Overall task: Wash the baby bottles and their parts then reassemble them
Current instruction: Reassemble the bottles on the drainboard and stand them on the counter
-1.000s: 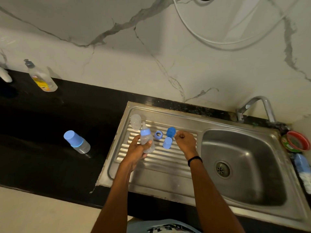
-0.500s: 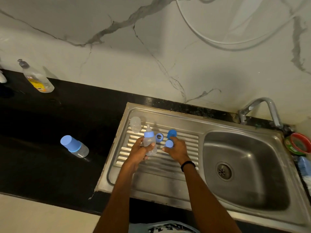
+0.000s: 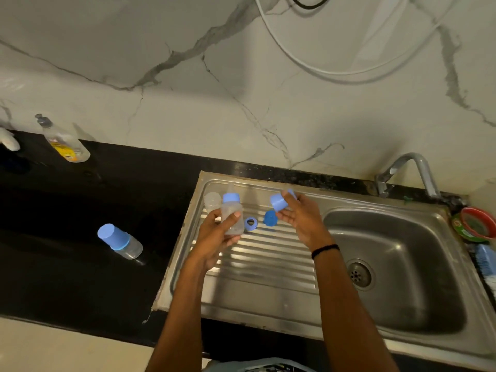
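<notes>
My left hand (image 3: 214, 234) grips a clear baby bottle (image 3: 232, 216) with a blue collar and teat, held upright above the ribbed drainboard (image 3: 268, 261). A light blue cap (image 3: 279, 202) is pinched in the fingers of my right hand (image 3: 300, 218), raised to the right of that bottle. On the drainboard between my hands lie a blue ring (image 3: 251, 223) and a darker blue cap (image 3: 270, 218). Behind the held bottle stands a clear bottle body (image 3: 212, 202). An assembled, capped bottle (image 3: 119, 241) stands on the black counter at the left.
The steel sink basin (image 3: 397, 264) with its drain lies to the right, the tap (image 3: 410, 170) behind it. A dish soap bottle (image 3: 64, 142) leans by the wall at far left. A red and green bowl (image 3: 476, 224) and a blue brush (image 3: 485, 257) sit at the right edge.
My right hand picked the light blue cap off the drainboard and lifted it up and to the right. My left hand raised the bottle slightly.
</notes>
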`<action>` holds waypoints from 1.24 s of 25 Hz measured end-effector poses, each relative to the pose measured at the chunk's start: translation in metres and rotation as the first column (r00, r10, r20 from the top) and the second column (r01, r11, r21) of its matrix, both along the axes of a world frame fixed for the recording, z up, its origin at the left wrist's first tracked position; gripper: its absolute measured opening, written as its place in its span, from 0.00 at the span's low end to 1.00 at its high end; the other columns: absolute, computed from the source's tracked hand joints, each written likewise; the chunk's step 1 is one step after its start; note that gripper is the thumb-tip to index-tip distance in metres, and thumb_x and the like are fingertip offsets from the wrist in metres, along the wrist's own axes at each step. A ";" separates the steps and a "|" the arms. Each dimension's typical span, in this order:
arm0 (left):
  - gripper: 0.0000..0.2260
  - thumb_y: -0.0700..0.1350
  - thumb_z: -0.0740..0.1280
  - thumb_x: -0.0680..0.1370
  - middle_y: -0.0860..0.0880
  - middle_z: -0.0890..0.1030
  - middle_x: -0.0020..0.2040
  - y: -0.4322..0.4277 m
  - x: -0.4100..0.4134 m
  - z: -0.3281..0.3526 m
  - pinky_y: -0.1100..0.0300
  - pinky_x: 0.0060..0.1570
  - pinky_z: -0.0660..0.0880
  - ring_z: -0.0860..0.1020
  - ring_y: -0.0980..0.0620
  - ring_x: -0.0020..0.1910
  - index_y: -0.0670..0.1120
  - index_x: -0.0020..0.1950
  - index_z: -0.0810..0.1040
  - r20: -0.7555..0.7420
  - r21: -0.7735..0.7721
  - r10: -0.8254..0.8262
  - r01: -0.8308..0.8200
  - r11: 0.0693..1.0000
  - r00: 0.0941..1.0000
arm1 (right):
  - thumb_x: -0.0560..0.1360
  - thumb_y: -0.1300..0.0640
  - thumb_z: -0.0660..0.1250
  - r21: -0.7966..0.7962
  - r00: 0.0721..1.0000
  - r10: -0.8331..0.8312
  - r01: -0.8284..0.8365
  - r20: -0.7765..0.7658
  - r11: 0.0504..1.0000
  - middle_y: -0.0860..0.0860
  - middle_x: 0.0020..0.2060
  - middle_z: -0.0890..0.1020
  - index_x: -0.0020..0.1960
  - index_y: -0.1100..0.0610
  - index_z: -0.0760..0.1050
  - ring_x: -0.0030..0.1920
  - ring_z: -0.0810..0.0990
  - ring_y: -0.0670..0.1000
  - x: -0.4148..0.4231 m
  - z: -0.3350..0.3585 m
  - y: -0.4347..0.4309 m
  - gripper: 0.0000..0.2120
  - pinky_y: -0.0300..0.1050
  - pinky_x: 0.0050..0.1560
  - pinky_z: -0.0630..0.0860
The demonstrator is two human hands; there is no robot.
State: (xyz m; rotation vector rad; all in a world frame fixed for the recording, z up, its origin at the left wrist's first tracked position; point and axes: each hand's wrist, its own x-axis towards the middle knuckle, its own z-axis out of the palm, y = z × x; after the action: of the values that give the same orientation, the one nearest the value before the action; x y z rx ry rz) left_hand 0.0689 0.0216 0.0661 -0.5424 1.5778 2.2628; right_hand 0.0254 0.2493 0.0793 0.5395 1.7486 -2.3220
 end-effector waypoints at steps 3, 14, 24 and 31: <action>0.20 0.50 0.74 0.75 0.42 0.82 0.58 0.004 0.000 0.051 0.47 0.55 0.80 0.84 0.44 0.52 0.47 0.65 0.78 -0.077 0.182 -0.080 0.093 0.979 0.994 | 0.63 0.49 0.81 -0.380 0.985 -0.013 -0.055 -0.173 0.923 0.62 0.58 0.81 0.59 0.63 0.76 0.58 0.81 0.61 0.011 0.061 0.023 0.30 0.53 0.56 0.80; 0.16 0.60 0.72 0.75 0.48 0.83 0.42 0.122 0.022 0.009 0.53 0.49 0.78 0.82 0.45 0.46 0.47 0.42 0.80 0.082 -0.826 -0.282 0.224 0.518 0.956 | 0.58 0.29 0.70 0.487 0.983 -0.132 0.054 0.128 0.872 0.52 0.38 0.85 0.39 0.58 0.83 0.43 0.85 0.52 0.099 -0.039 0.136 0.31 0.47 0.45 0.80; 0.26 0.55 0.79 0.70 0.49 0.82 0.48 0.160 -0.003 0.031 0.60 0.39 0.72 0.81 0.49 0.43 0.41 0.61 0.80 0.054 -0.445 -0.050 0.069 0.893 0.997 | 0.74 0.48 0.73 0.279 0.970 -0.218 0.181 0.106 0.943 0.54 0.52 0.85 0.54 0.53 0.82 0.56 0.83 0.57 0.087 0.006 0.157 0.12 0.51 0.57 0.78; 0.29 0.54 0.82 0.66 0.48 0.82 0.57 0.148 0.003 0.028 0.56 0.53 0.77 0.81 0.46 0.54 0.45 0.63 0.78 -0.121 -0.690 0.031 -0.107 0.716 0.992 | 0.70 0.49 0.77 0.178 0.948 -0.315 0.304 0.036 0.936 0.50 0.39 0.86 0.40 0.55 0.84 0.42 0.85 0.47 0.079 -0.002 0.161 0.09 0.48 0.53 0.78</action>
State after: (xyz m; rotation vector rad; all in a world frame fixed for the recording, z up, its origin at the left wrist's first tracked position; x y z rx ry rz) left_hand 0.0718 0.1697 0.0942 -0.6761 2.5102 1.6797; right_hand 0.1044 0.4107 0.0768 0.9734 1.9669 -2.3280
